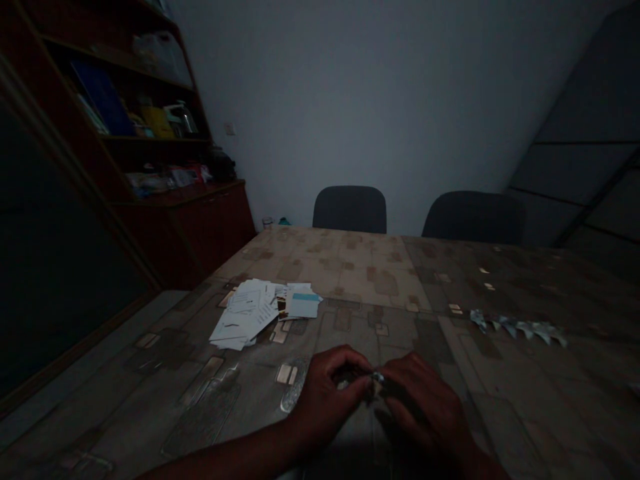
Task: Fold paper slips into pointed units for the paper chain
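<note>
Near the front edge of the table, my left hand (336, 388) and my right hand (425, 403) meet at their fingertips. Between them shows a small pale folded piece (379, 379), which looks like paper; most of it is covered by my fingers. The left thumb and index finger pinch it from one side, while the right fingers curl around the other. Off to the right lies a row of pointed, pale folded pieces (520, 328). A loose pile of white printed cards or papers (246, 312) lies ahead on the left, with a blue-banded card (304, 305) at its right end.
A patterned cover lies over the table (345, 267). Two dark chairs (350, 208) stand at its far side, before a pale wall. To the left rises a reddish-brown cabinet (200, 220) with filled shelves. The room is dim.
</note>
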Demonstrator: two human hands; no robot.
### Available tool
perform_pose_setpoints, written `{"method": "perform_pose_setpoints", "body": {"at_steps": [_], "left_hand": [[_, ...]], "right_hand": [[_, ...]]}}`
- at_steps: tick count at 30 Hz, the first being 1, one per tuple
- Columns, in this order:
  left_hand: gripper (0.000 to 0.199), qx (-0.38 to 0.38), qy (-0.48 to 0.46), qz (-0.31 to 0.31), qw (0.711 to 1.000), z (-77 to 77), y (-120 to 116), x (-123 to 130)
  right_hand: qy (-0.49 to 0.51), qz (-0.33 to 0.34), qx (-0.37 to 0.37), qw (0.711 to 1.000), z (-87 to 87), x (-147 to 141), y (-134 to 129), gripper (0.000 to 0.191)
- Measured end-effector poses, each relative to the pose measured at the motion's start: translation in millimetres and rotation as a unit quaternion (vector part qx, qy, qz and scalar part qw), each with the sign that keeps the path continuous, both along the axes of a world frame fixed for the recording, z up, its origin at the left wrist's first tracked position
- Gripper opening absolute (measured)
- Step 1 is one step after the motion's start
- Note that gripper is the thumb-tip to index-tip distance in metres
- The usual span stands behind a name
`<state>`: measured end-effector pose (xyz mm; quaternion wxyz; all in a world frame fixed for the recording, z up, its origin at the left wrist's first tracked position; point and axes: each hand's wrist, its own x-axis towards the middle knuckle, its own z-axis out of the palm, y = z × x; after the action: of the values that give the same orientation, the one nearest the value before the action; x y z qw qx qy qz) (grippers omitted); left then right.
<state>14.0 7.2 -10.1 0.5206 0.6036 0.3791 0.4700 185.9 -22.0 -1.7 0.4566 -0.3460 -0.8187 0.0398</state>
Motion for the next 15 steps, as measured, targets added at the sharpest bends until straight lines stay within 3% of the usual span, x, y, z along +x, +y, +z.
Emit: {"method": "perform_pose_setpoints", "body": {"at_steps": [4,9,15], "left_hand": [[0.007,0.014,0.017,0.005,1.0,-2.1,0.6,-0.6],[0.009,0.04,0.04,0.009,0.998,-5.1,0.6,-2.5],[0.008,0.027,0.044,0.009,0.999,-5.4,1.6,-2.0]], "right_hand": [[0.006,-0.01,-0.022,1.0,0.2,-1.6,-2.0,0.024],[-0.001,-0.035,-0.015,0.999,-5.1,-3.3,-2.8,0.008],[-0.002,-0.031,-0.008,0.999,-8.1,-2.9,-1.7,0.008]]}}
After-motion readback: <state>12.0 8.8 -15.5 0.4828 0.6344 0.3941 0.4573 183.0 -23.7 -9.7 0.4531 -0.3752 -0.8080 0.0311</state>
